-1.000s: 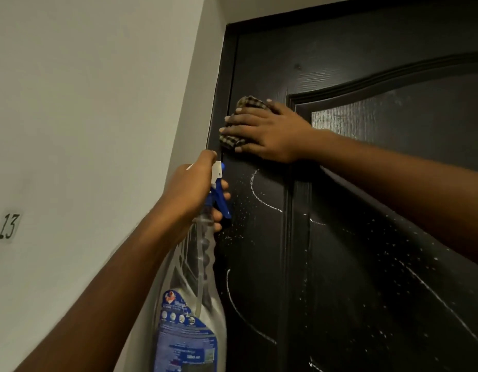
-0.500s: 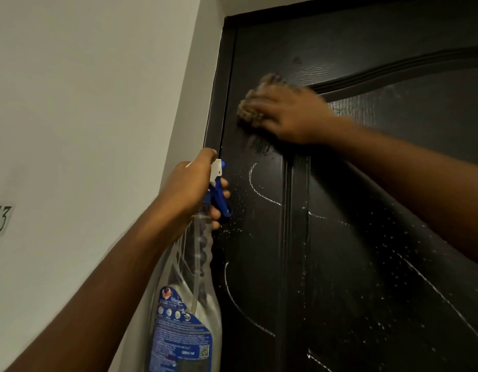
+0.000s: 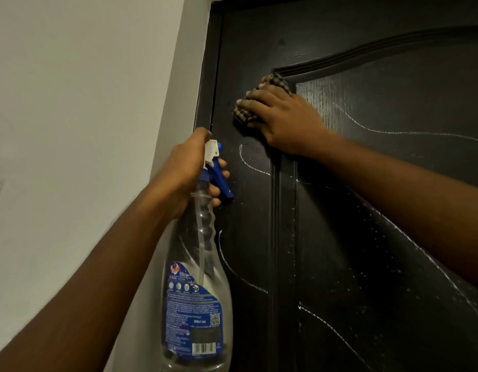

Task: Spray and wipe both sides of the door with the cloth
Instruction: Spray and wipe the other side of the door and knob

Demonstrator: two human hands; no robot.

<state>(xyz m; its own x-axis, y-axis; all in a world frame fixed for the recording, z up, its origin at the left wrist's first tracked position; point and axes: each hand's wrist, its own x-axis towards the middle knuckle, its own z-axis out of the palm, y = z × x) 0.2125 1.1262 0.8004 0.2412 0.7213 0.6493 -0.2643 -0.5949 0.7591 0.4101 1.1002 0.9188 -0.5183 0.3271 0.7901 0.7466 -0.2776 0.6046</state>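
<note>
- Step in hand: wiping. The visible face of the door (image 3: pixel 366 251) is wet with spray, so I judge spraying here is done.
- Right hand (image 3: pixel 283 119): upper centre of the frame, fingers laid fairly flat over the checked cloth (image 3: pixel 276 80), pressing it to the door rather than wrapping round it.
- The cloth is bunched under the palm, on the door's left stile, right at the lower-left corner of the raised arched moulding (image 3: pixel 366 53).
- Left hand (image 3: pixel 187 167): centre of the frame, fingers curled tight round the neck of the spray bottle (image 3: pixel 197 277), just below the blue trigger (image 3: pixel 220 181). The bottle hangs down towards bottom centre, near the door's edge; can't tell if it touches.
- White foam streaks (image 3: pixel 255 169) and droplets (image 3: pixel 372 218) run across the middle and lower right of the frame, unwiped.
- Next, my read: drag the cloth down and right through those streaks with even pressure. The moulding groove needs fingertip work.
- The grey wall (image 3: pixel 85 103) fills the left of the frame.
- The door's other face is out of view; can't tell its state.
</note>
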